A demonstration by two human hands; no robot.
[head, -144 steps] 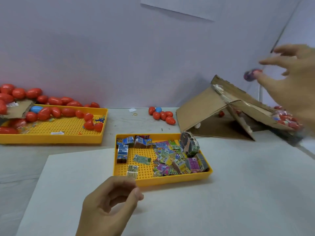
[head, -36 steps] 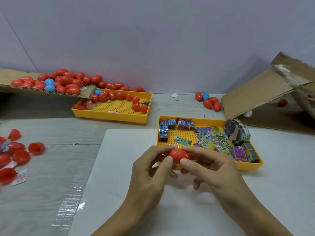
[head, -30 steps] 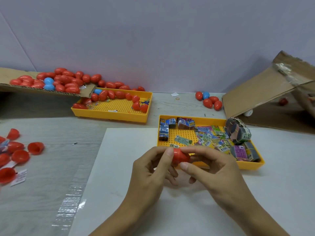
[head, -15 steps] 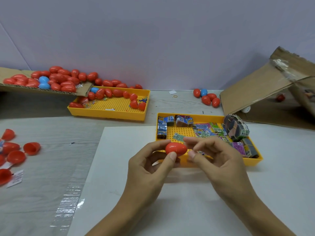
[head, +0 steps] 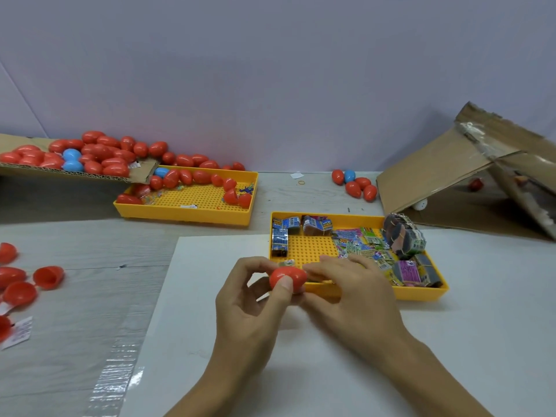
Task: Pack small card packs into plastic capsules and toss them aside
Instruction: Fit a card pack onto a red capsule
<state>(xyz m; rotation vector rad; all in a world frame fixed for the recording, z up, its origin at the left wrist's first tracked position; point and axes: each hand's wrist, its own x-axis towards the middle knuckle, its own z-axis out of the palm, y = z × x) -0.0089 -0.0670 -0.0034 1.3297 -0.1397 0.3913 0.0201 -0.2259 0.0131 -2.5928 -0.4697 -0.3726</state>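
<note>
Red capsule [head: 287, 278] dead centre, held up between both hands just in front of the near tray's front wall. The left hand [head: 252, 308] pinches it, thumb across the front and forefinger arched over the top, the other fingers curled loosely beneath. The right hand [head: 349, 293] comes in from the other side, fingertips [head: 313, 267] closed on the capsule's right end; that hand is a little blurred, so exactly which fingers grip is hard to call. Whether the capsule's two halves are fully snapped together I cannot tell from here.

Both hands hover over a white sheet [head: 301, 371] laid on the grey table [head: 75, 326]. Right behind the capsule, the near yellow tray [head: 421, 294] holds the card packs [head: 361, 245]: blue ones along the back left, a colourful loose spread in the middle, banded bundles [head: 404, 237] at the right end.

Further back and left, a second yellow tray [head: 186, 216] carries red capsules along its back edge, fed from a cardboard flap [head: 75, 174] piled with red and a few blue ones. Open red capsule halves [head: 48, 276] lie at the far left edge beside paper slips. A small cluster of capsules [head: 356, 185] sits near the wall, just left of a tilted cardboard box [head: 436, 167] at the right.
</note>
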